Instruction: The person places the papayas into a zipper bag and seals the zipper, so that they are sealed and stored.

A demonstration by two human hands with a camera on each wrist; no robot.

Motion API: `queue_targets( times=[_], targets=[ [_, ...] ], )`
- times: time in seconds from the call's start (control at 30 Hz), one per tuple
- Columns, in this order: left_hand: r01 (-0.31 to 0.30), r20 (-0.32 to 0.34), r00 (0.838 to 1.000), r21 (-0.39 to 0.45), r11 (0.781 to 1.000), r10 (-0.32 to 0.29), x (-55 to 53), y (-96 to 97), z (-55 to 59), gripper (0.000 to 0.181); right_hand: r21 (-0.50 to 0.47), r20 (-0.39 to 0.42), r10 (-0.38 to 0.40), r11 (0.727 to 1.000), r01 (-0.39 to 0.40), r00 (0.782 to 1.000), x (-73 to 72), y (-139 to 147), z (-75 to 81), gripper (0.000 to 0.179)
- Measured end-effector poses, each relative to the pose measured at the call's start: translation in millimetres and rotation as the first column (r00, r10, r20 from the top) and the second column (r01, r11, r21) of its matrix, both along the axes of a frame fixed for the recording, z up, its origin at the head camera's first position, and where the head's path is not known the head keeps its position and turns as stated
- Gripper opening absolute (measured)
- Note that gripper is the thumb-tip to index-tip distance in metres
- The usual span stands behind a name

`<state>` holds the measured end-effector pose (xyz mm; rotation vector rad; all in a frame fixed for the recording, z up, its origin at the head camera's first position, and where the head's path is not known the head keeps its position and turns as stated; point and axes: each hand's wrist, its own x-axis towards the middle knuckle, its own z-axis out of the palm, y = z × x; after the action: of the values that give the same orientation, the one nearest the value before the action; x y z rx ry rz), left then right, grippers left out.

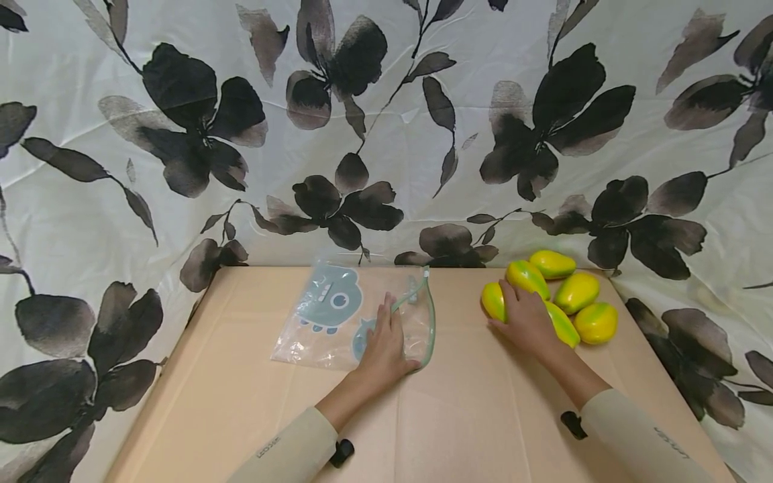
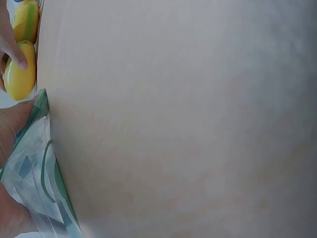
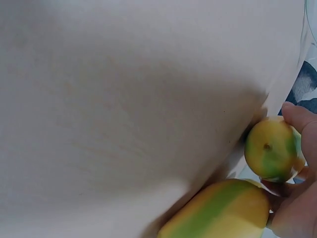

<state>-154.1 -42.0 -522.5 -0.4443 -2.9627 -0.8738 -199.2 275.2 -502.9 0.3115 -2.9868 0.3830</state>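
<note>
L hand (image 1: 384, 345) splayed on bag (image 1: 344, 318), R hand (image 1: 531, 320) gripping mango (image 1: 492, 300), other mangoes (image 1: 576, 294) adj., floral cloth (image 1: 386, 154) bhnd

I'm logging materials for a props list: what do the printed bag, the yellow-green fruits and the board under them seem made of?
Printed bag: apparently soft, glossy plastic, by its see-through film and bright creases.
Yellow-green fruits: smooth and shiny; perhaps moulded plastic, given strong highlights, though real fruit isn't ruled out.
Board: probably matt cardboard, from its tan colour and straight crease lines.
</note>
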Motion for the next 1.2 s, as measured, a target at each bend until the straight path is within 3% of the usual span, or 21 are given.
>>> queue_targets(
  times=[0.5, 0.9, 1.2],
  targets=[
    [-0.003, 0.011, 1.0, -0.003, 1.0, 0.003, 2.1, 1.9, -0.6, 0.129, -0.1, 0.094, 0.06, 0.994, -0.051, 0.994, 4.9, 4.1, 8.9, 0.093],
    [0.009, 0.004, 1.0, 0.007, 1.0, -0.009, 0.6, 2.0, -1.3, 0.133, -0.202, 0.114, 0.114, 0.975, -0.09, 0.987, 5.7, 6.1, 14.4, 0.092],
    [0.005, 0.009, 1.0, -0.004, 1.0, -0.005, -1.0, 1.2, 0.5, 0.134, -0.252, 0.069, 0.241, 0.943, -0.217, 0.968, 7.1, 0.5, 22.7, 0.091]
  ],
)
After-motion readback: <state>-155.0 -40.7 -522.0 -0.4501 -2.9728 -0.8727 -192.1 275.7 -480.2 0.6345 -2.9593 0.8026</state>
